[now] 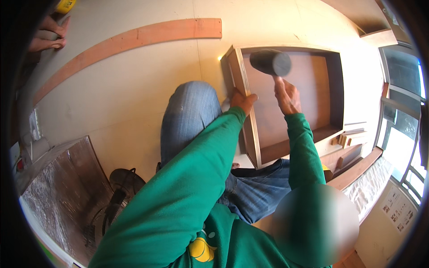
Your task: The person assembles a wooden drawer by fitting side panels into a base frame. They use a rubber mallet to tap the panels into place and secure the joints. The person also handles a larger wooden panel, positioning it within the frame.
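A shallow wooden drawer box [327, 89] with plywood edges stands in front of me, its open side facing up toward me. My left hand [242, 102] grips the near-left wall of the box, the thumb over its top edge. In my right hand [287, 96] is a black rubber mallet [270, 62], raised over the inside of the box near its far-left part. The mallet head is slightly blurred and hides part of the far wall. My fingers wrap round the handle just below the head, so most of the handle is hidden.
A long reddish wooden strip [134, 38] lies on the pale floor at the far left. Another person's bare feet [53, 35] show at the left rim. Beside me stand a dark fan [123, 181] and a plastic-wrapped panel [67, 192]. Wood offcuts [353, 138] lie right of the box.
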Demonstrator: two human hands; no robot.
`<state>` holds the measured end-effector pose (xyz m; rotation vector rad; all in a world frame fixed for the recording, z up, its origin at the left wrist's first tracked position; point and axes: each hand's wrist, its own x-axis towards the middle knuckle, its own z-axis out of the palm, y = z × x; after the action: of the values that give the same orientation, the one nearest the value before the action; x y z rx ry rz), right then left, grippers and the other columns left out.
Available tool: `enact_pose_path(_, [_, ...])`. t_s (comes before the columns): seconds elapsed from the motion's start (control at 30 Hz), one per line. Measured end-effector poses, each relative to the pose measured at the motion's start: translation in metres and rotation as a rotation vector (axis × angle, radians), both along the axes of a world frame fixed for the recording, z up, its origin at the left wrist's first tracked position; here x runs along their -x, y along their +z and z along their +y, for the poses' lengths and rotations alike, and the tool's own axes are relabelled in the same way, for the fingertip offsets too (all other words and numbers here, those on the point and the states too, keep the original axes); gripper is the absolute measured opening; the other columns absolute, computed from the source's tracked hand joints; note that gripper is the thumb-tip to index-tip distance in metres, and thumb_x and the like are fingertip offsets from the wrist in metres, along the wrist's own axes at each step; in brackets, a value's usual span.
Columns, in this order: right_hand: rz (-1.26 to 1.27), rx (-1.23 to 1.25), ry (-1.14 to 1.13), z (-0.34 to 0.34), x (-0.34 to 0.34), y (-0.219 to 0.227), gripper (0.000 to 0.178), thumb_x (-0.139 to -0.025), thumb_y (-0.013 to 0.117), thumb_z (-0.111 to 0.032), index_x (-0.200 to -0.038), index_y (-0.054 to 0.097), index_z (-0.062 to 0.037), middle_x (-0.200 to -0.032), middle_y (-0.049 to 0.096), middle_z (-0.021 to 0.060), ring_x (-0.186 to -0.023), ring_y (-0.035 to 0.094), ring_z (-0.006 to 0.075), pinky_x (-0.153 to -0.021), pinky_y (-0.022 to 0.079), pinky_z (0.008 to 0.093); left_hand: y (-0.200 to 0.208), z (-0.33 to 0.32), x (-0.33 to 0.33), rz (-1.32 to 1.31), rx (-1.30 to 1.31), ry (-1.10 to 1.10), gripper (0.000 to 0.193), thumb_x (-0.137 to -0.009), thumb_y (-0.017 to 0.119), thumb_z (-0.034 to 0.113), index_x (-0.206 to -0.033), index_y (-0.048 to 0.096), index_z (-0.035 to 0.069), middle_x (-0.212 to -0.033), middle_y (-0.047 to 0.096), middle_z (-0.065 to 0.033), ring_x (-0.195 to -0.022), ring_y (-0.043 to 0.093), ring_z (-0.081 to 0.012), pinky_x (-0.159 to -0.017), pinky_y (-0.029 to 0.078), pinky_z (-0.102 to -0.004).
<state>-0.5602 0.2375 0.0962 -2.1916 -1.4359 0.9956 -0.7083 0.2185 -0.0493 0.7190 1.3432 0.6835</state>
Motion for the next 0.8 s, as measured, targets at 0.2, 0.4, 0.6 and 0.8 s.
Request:
enact_pose_path(0.2, [-0.201, -0.312, 0.473, -0.119, -0.055, 0.012, 0.03, -0.091, 0.061, -0.031, -0.085, 0.062, -0.001, -0.067, 0.059, 0.0219, -0.063, 0.06, 0.0442, -0.057, 0.046, 0.0503, 0.007, 0.002, -0.002, -0.013, 0.06, 0.007, 0.081, -0.066, 0.085, 0.031, -0.126, 0.047, -0.006, -0.11, 0.068, -0.0229, -0.101, 0.068, -0.034, -0.09, 0.054, -0.041])
enact_pose_path(0.4, [-0.145, 0.129, 0.324, -0.135, -0.03, 0.013, 0.039, -0.093, 0.059, -0.045, -0.091, 0.068, -0.0064, -0.07, 0.062, 0.0245, -0.072, 0.062, 0.049, -0.064, 0.049, 0.0525, 0.008, 0.002, 0.0, 0.011, 0.048, 0.0, 0.078, -0.066, 0.085, 0.034, -0.124, 0.051, -0.006, -0.106, 0.068, -0.0211, -0.095, 0.069, -0.0312, -0.086, 0.055, -0.0399])
enact_pose_path(0.6, [-0.092, 0.088, 0.356, -0.146, -0.053, 0.001, 0.051, -0.096, 0.056, -0.054, -0.088, 0.066, -0.0047, -0.069, 0.061, 0.0247, -0.075, 0.062, 0.0498, -0.065, 0.049, 0.0535, 0.023, 0.005, 0.006, 0.076, 0.043, -0.047, 0.076, -0.065, 0.085, 0.036, -0.12, 0.055, -0.006, -0.104, 0.069, -0.023, -0.095, 0.069, -0.0324, -0.088, 0.054, -0.0405])
enact_pose_path(0.8, [-0.063, 0.092, 0.404, -0.152, -0.054, 0.0, 0.044, -0.095, 0.058, -0.048, -0.088, 0.066, -0.0053, -0.069, 0.062, 0.0237, -0.073, 0.062, 0.049, -0.065, 0.05, 0.0534, 0.027, 0.006, 0.007, 0.084, 0.077, -0.08, 0.074, -0.065, 0.085, 0.036, -0.119, 0.056, -0.006, -0.102, 0.07, -0.0217, -0.095, 0.07, -0.0333, -0.089, 0.054, -0.0396])
